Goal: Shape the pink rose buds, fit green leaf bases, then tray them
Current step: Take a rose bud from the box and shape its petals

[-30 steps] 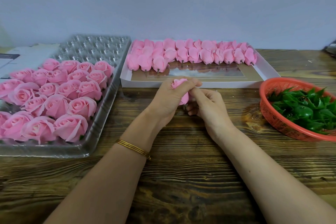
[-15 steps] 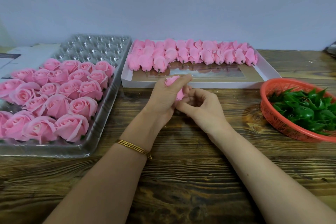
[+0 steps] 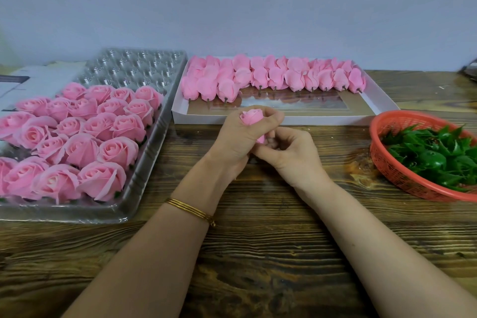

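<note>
Head view: the spiral-petalled pink rose bud [image 3: 251, 117] now pokes higher from the left grip [image 3: 238, 138], clenched around it above the grainy wooden desk [image 3: 258, 253]; right grip [image 3: 291, 155] pinches its base.

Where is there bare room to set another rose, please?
The far rows of the tray, behind the roses, are bare; so is the box floor in front of the buds. The tray's near half and the basket are crowded.

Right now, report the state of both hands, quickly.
Left hand: closed round the small pink petal rose bud, whose bloom pokes out on top.
Right hand: fingers curled, pinching that bud's lower end.
</note>
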Available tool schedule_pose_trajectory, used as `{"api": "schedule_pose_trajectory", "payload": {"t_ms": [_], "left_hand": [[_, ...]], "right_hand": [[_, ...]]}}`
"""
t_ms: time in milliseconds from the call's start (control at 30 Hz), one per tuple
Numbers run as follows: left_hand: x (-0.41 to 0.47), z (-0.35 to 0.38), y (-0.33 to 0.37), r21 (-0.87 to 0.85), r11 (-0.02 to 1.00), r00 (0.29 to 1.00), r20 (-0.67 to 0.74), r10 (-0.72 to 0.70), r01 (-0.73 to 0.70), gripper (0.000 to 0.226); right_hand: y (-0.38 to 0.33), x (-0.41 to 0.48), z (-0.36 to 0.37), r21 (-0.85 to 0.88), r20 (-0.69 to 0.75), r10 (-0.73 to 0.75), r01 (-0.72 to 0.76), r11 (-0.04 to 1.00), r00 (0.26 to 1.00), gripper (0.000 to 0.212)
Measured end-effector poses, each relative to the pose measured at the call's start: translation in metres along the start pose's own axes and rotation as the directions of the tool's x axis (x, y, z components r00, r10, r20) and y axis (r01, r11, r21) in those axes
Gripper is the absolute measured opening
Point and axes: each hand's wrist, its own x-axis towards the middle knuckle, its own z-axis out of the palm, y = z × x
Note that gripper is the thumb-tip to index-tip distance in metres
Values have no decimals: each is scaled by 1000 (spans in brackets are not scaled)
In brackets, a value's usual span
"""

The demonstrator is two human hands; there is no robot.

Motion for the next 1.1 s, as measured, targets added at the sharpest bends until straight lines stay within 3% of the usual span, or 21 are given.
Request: {"api": "schedule_pose_trajectory", "payload": {"t_ms": [100,200,333,467,633,1100], "left_hand": [[0,2,-2,74,995,994,-81,78,-72,12],[-1,3,-5,261,948,963,-147,227,-184,17],[-2,5,-7,434,872,945,-120,303,-225,18],[-3,7,-10,546,806,956,-34,293,-228,16],[-8,7,-11,586,766,954,39,297,-262,10],[-7,7,-11,612,751,956,31,292,-249,9]], "right_hand": [[-4,2,-4,26,22,78,-78,997,997,16],[-5,3,-7,164,-58,187,-175,971,981,16],[-6,5,-10,262,-191,187,-134,956,964,8],[-6,6,-8,284,-204,189,-127,950,961,18],[-8,5,-5,326,-205,210,-135,936,956,10],[-8,4,-4,348,-147,242,-179,920,959,7]]}}
